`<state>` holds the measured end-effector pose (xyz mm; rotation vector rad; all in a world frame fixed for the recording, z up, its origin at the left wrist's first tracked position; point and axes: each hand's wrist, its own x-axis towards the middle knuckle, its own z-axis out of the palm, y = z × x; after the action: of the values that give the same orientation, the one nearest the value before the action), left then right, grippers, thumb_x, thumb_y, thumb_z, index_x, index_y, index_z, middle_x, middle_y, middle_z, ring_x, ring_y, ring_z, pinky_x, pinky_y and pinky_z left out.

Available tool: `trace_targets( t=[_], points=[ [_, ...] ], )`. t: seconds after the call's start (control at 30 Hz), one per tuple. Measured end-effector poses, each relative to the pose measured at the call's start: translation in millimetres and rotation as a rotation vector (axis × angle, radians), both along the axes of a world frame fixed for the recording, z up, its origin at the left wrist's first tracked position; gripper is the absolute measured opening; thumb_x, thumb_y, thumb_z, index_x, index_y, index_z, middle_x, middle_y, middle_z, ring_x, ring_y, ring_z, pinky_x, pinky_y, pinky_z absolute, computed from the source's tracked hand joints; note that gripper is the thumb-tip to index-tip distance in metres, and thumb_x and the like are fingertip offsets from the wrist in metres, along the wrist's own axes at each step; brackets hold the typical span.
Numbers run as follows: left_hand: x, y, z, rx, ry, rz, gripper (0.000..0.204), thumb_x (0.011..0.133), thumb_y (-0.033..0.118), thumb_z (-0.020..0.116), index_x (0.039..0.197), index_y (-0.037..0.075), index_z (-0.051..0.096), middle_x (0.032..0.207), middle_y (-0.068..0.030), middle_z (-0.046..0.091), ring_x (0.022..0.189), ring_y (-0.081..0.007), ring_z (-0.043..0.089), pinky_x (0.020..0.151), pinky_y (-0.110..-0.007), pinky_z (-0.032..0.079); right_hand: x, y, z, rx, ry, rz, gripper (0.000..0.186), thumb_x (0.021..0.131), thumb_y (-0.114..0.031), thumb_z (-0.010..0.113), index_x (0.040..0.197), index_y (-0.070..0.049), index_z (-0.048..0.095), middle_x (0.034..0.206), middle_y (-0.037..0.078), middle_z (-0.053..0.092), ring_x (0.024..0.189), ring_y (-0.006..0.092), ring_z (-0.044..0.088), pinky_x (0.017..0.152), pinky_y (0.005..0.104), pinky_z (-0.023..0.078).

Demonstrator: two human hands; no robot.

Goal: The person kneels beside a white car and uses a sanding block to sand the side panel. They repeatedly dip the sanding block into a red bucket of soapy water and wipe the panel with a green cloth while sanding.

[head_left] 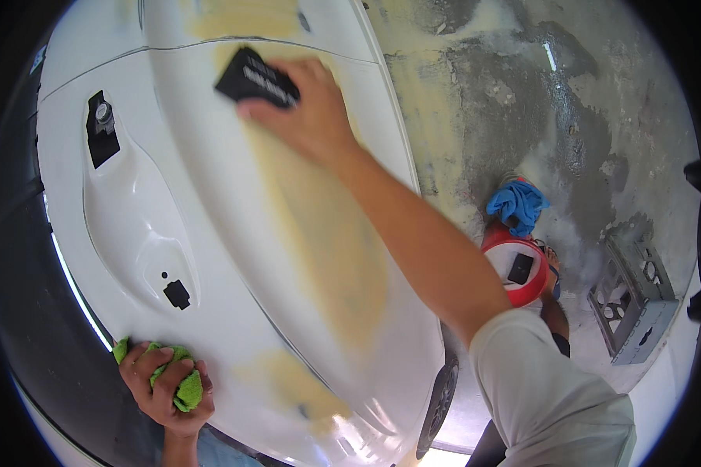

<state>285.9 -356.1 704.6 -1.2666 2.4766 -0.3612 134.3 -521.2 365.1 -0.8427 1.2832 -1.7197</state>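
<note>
My right hand (pixel 317 109) grips a black sanding block (pixel 258 76) with pale print on it, the thumb along its near side and the fingers over the far side. The block rests on the white car door (pixel 218 171), at the upper end of a long patch of yellowish filler (pixel 319 226). My left hand (pixel 157 393) is closed around a crumpled green cloth (pixel 185 387) at the lower left, beside the panel's edge by the dark window. The block and hand look slightly blurred.
The door has a recessed handle area (pixel 144 233) with black openings. A smaller filler patch (pixel 304 393) lies near my left hand. A wheel (pixel 439 405) shows below. On the stained floor stand a red-rimmed bucket (pixel 544 286), a blue cloth (pixel 518 204) and a grey step stool (pixel 639 303).
</note>
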Motion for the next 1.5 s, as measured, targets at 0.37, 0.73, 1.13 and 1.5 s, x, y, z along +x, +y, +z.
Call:
trace_targets(
  t=[0.37,0.73,1.13,1.5],
  points=[
    [3.3,-0.4,6.9,0.021,-0.054,-0.027,0.028,0.066,0.018,0.074,0.092,0.017,0.063,0.105,-0.0063,0.058,0.113,-0.0387,0.051,0.096,-0.057,0.043,60.6,246.1,-52.2,-0.078,-0.066,0.007,0.077,0.063,-0.039,0.097,0.125,-0.002,0.071,0.116,0.012,0.064,0.106,0.0305,0.060,0.091,0.0453,0.049],
    [6.4,0.6,12.4,0.073,-0.070,-0.059,0.022,0.077,0.014,0.073,0.095,0.013,0.060,0.109,-0.0089,0.056,0.115,-0.0404,0.051,0.097,-0.058,0.042,46.5,182.4,-56.5,-0.059,-0.033,0.048,0.077,0.068,-0.041,0.095,0.131,-0.005,0.068,0.119,0.014,0.063,0.107,0.0350,0.060,0.095,0.0473,0.049],
    [3.7,2.1,13.6,0.031,-0.132,-0.037,0.023,0.078,0.017,0.074,0.095,0.014,0.058,0.111,-0.0088,0.055,0.117,-0.0412,0.050,0.099,-0.060,0.042,-6.0,-33.5,-44.0,0.123,-0.126,-0.079,0.067,0.081,-0.048,0.085,0.124,0.001,0.071,0.111,0.018,0.067,0.098,0.0308,0.068,0.087,0.0373,0.054],
    [6.6,-0.7,12.5,0.047,-0.119,-0.056,0.022,0.076,0.016,0.073,0.093,0.014,0.058,0.108,-0.0079,0.056,0.118,-0.0410,0.050,0.099,-0.060,0.042,40.4,188.4,-76.4,-0.048,-0.070,0.115,0.076,0.071,-0.037,0.094,0.134,-0.004,0.068,0.119,0.015,0.064,0.107,0.0331,0.061,0.095,0.0430,0.052]
  ],
)
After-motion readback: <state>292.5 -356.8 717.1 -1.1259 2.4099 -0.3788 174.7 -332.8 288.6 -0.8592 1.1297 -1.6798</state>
